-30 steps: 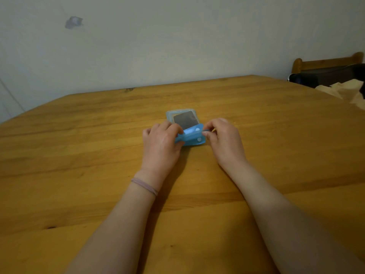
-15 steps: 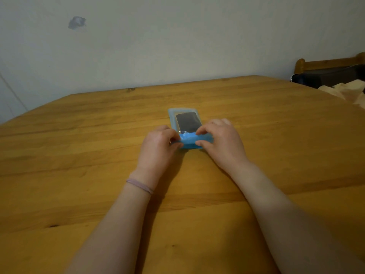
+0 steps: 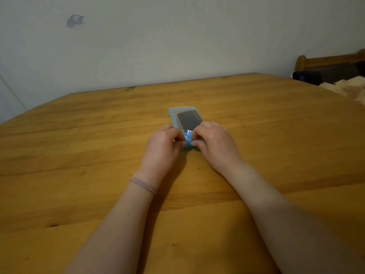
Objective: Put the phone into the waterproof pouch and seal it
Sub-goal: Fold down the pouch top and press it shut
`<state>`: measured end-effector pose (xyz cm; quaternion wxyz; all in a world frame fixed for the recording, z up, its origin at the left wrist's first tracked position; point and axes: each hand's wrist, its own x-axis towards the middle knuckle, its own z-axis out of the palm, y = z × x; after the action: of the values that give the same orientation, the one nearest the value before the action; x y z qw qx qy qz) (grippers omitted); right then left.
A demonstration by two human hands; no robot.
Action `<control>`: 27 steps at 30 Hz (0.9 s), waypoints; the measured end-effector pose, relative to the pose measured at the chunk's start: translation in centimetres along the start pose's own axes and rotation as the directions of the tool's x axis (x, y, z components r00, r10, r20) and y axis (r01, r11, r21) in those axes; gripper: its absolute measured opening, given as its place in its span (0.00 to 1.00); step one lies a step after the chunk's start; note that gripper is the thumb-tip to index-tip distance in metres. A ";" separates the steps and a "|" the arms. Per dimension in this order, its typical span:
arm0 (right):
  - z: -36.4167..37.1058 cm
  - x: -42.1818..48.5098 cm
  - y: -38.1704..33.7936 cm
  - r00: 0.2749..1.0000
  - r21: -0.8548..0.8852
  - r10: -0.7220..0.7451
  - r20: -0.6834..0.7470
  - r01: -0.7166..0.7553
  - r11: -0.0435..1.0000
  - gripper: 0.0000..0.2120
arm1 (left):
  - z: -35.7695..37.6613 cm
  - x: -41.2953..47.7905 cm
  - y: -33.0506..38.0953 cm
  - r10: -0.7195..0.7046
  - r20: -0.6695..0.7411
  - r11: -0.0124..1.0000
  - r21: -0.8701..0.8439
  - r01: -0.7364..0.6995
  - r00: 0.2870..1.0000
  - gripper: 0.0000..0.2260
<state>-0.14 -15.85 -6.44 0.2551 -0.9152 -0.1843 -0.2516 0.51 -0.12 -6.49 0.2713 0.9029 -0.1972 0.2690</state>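
Pouch (image 3: 172, 117) flap is pinched by left hand (image 3: 162, 148) and right hand (image 3: 216, 145).

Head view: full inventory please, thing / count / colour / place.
waterproof pouch: 1, light blue, flat at table centre
phone: 1, dark screen, inside the pouch
table: 1, honey-coloured wood, fills the foreground
wall mark: 1, grey-blue, on the pale wall, upper left
wooden rail: 1, brown, far right beyond the table
dark object: 1, black, below that rail; cannot tell what it is
crumpled material: 1, beige, right edge
wrist band: 1, lilac, on the left wrist
left hand: 1, pinches the pouch's near blue end
right hand: 1, pinches the same end from the other side
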 end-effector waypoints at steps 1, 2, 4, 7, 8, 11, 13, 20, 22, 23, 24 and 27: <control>0.0 0.0 0.0 1.000 -0.011 0.000 -0.005 0.000 1.000 0.03 | 0.0 0.0 0.0 0.004 -0.002 1.000 0.006 -0.004 1.000 0.03; 0.0 0.0 -0.1 1.000 -0.021 0.001 -0.013 -0.001 1.000 0.03 | 0.0 0.1 0.1 0.010 -0.002 1.000 0.010 -0.010 1.000 0.03; 0.0 -0.1 -0.1 0.999 -0.034 -0.002 -0.032 0.001 0.999 0.03 | -0.1 0.2 0.1 0.020 0.006 1.000 0.017 -0.020 1.000 0.02; 0.1 -0.2 -0.1 0.998 -0.032 0.000 -0.058 -0.001 0.999 0.03 | -0.2 0.2 0.2 0.022 0.015 0.999 0.035 -0.022 1.000 0.02; 0.1 -0.2 -0.1 0.998 -0.026 0.005 -0.064 -0.007 1.000 0.03 | -0.3 0.2 0.2 0.020 0.015 0.999 0.040 -0.020 1.000 0.03; 0.1 -0.2 -0.1 0.998 -0.009 0.013 -0.058 -0.013 1.000 0.04 | -0.3 0.1 0.4 0.029 0.020 0.998 0.062 -0.030 0.999 0.04; 0.2 -0.2 -0.1 0.999 0.006 0.013 -0.043 -0.013 1.000 0.04 | -0.3 0.1 0.6 0.047 0.023 0.994 0.093 -0.049 0.999 0.04; 0.1 -0.1 0.3 0.998 0.022 0.039 -0.051 -0.038 0.999 0.04 | -0.2 0.2 0.3 0.062 0.032 0.967 0.246 -0.068 0.998 0.05; 0.1 -0.1 0.4 0.998 0.006 0.031 -0.054 -0.031 1.000 0.03 | -0.1 0.2 0.4 0.064 0.031 0.957 0.281 -0.071 0.997 0.05; 0.1 -0.1 0.4 0.998 -0.002 0.026 -0.058 -0.026 1.000 0.03 | -0.1 0.3 0.4 0.070 0.028 0.953 0.292 -0.075 0.997 0.05; 0.1 0.0 0.3 0.998 -0.011 0.020 -0.063 -0.021 1.000 0.03 | -0.2 0.3 0.5 0.079 0.024 0.950 0.301 -0.083 0.997 0.05; 0.1 0.0 0.2 0.997 -0.039 0.011 -0.078 -0.014 0.999 0.02 | -0.2 0.3 0.6 0.098 0.015 0.938 0.332 -0.097 0.995 0.06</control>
<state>-0.04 -15.95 -6.57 0.2458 -0.9107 -0.1634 -0.2889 0.33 -0.54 -5.97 0.1017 0.9245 -0.1933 0.3125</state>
